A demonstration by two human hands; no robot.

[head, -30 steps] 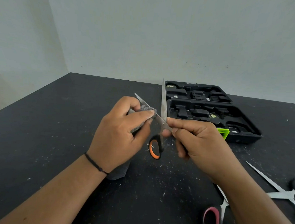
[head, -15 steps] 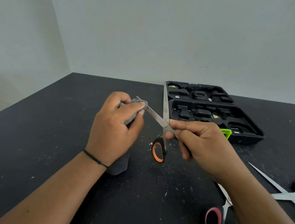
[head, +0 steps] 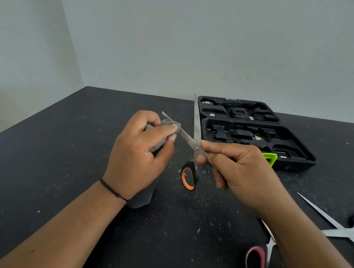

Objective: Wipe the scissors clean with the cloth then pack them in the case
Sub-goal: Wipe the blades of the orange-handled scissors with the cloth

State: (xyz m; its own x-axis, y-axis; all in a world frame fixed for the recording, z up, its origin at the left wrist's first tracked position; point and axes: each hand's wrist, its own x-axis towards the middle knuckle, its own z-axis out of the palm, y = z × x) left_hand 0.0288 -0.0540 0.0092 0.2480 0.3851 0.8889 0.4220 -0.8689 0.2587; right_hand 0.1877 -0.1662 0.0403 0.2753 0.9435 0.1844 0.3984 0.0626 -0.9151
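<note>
A cut could be suffered if the cloth point(head: 164, 131) is drawn off the exposed tip, since the orange-handled scissors point(head: 193, 146) are held spread wide above the desk point(head: 49, 168). The cloth is pinched round the left-leaning blade, near its tip, by the curled left hand point(head: 138, 152). The scissors are gripped at the pivot by the right hand point(head: 239, 173), fingers closed. The open case point(head: 292, 159) is seen just beyond that hand.
</note>
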